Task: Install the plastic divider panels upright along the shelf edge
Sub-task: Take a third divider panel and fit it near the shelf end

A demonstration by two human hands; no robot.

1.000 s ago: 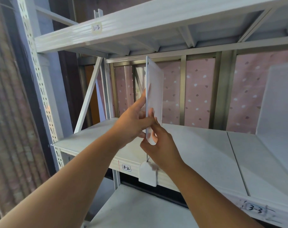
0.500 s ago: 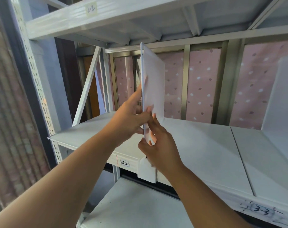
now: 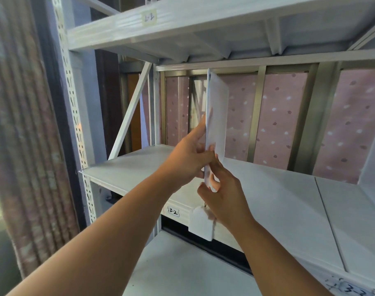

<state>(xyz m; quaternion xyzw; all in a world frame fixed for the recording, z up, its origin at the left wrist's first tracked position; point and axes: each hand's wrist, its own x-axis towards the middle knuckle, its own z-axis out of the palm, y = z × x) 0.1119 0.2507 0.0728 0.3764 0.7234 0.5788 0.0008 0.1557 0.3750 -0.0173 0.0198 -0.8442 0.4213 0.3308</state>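
A translucent white plastic divider panel (image 3: pixel 217 116) stands upright, edge toward me, above the front of the white shelf (image 3: pixel 139 165) labelled 3-2. My left hand (image 3: pixel 188 161) grips its near edge from the left, fingers pressed on the panel. My right hand (image 3: pixel 223 195) pinches the panel's lower corner from below and the right. A white tag-shaped clip (image 3: pixel 200 224) hangs over the shelf's front lip under my right hand. A second upright panel (image 3: pixel 372 159) shows at the far right.
The upper shelf (image 3: pixel 182 24) sits close above the panel's top. A perforated white upright post (image 3: pixel 75 116) and a diagonal brace (image 3: pixel 131 110) stand on the left. A pink dotted backing (image 3: pixel 280 124) closes the rear. A lower shelf (image 3: pixel 178 268) lies below.
The panel and both hands have shifted slightly right and lower in view as my head moved; the grip on the panel stays the same.
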